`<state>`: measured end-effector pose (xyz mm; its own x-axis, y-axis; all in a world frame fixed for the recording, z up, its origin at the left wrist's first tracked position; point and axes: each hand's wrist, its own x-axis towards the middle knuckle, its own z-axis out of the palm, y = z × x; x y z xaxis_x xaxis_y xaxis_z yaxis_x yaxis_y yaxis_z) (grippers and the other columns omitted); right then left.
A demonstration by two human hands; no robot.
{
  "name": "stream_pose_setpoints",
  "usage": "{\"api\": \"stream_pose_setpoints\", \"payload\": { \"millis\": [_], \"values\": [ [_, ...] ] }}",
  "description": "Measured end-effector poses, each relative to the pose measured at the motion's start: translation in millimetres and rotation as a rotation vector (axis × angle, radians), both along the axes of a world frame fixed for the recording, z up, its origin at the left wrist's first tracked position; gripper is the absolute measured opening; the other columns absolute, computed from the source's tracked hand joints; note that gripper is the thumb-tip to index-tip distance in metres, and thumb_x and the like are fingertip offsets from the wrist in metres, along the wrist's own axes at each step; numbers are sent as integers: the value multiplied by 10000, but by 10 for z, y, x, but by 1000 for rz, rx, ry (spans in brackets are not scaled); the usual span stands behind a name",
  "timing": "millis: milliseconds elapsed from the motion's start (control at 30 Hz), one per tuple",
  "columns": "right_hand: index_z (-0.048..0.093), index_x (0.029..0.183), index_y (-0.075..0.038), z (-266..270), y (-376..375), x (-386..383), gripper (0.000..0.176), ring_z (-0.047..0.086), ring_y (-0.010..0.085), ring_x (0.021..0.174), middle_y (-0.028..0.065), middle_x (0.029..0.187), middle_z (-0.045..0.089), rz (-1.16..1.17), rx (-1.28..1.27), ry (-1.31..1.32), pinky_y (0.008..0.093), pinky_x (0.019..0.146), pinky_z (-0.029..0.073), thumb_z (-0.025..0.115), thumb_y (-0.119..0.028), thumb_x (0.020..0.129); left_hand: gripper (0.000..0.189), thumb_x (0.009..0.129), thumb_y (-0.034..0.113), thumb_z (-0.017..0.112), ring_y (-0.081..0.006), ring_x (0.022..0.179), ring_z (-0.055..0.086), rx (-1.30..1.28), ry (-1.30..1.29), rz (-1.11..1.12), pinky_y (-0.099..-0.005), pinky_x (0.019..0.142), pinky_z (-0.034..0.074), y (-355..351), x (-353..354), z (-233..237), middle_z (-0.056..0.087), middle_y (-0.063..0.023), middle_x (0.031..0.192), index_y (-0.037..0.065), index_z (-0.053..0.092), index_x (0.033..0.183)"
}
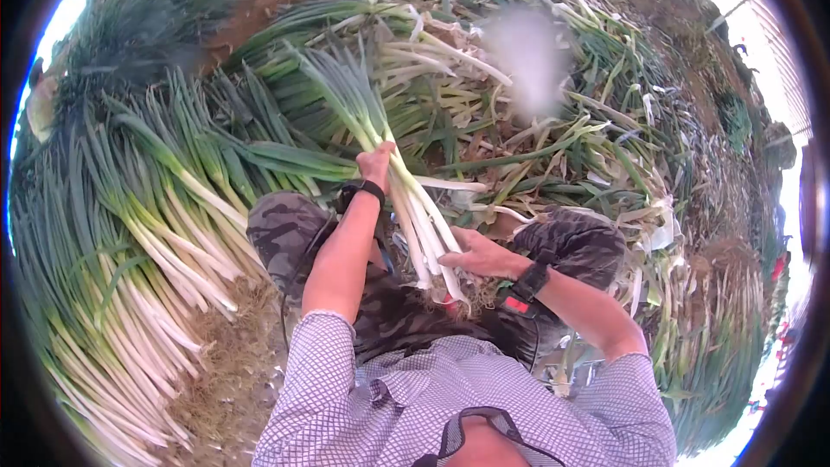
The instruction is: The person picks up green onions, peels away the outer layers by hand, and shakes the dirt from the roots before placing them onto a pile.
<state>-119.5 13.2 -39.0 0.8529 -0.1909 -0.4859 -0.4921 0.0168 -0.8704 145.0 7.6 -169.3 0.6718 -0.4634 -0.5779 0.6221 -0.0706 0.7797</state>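
Note:
A bunch of long green onions (413,207) lies slantwise over my lap, its green leaves pointing up and left, its white stalks and roots toward me. My left hand (377,166) is wrapped round the bunch where green turns to white. Lower down, my right hand (474,254) touches the white stalks near the root end, thumb and fingers at the right side of the bunch. Part of its grip is hidden. Small red things show by the roots and by the right wrist.
Rows of green onions (143,268) lie on the ground at the left, roots toward the right. Loose leaves and peelings (553,138) are heaped ahead and to the right. More onions (709,337) are at the far right. My knees in camouflage trousers (575,246) flank the bunch.

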Motion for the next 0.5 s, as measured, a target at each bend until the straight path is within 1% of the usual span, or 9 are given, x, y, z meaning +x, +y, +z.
{"api": "stream_pose_setpoints", "payload": {
  "millis": [33,100,167,200,267,300,333,367,500],
  "values": [
    [528,1337,39,3,13,-50,611,612,186,1041,133,1168,657,-16,32,74,323,923,495,705,-341,893,441,685,199,800,-254,757,637,-36,24,-7,-433,706,523,26,28,3,654,-134,898,-65,645,1002],
    [601,1280,9,43,51,-34,536,625,137,940,77,1081,687,-69,52,166,295,853,503,738,-305,868,485,723,302,847,-245,750,635,-101,27,9,-425,709,519,51,44,-96,650,-115,884,-37,645,1006],
    [621,1246,25,180,91,2,511,633,140,926,79,1063,695,-53,22,168,296,852,506,746,-286,859,542,736,359,856,-251,760,628,-162,16,-8,-420,707,524,52,56,-158,642,-111,902,-23,621,1042],
    [630,1230,29,86,81,-18,494,635,142,924,79,1052,698,-93,26,151,297,853,506,745,-273,856,541,783,418,817,-253,759,629,-69,113,51,-415,711,541,35,55,-179,637,-97,903,12,606,1073],
    [648,1199,35,-94,63,-60,460,641,146,918,80,1031,704,-172,34,117,299,857,506,743,-249,850,514,824,441,773,-252,755,635,-222,283,9,-423,707,556,103,-8,-202,641,-91,908,33,603,1087],
    [666,1161,45,-95,19,-52,420,650,153,914,90,1021,715,-230,-55,129,302,863,506,731,-214,838,502,844,453,751,-252,753,638,-298,368,-9,-427,704,564,156,-51,-161,643,-89,910,43,601,1093],
    [665,1161,49,-95,-48,-32,418,651,154,918,93,1029,715,-240,-29,136,299,861,506,724,-205,834,423,898,429,686,-251,761,651,-356,386,-52,-438,678,575,146,-99,-370,645,-74,913,65,601,1095],
    [665,1161,52,-90,-118,-9,417,652,154,922,96,1036,716,-254,-2,142,296,858,506,716,-196,831,271,938,290,651,-253,802,674,-386,462,-79,-416,762,582,196,-189,-375,675,-102,937,46,629,1052],
    [664,1143,57,-99,-198,130,394,659,133,848,102,1011,718,-321,40,197,289,797,520,699,-214,859,226,902,157,662,-282,809,678,-339,381,-29,-444,768,589,260,-592,-540,668,-129,947,0,615,1057]
  ]
}}
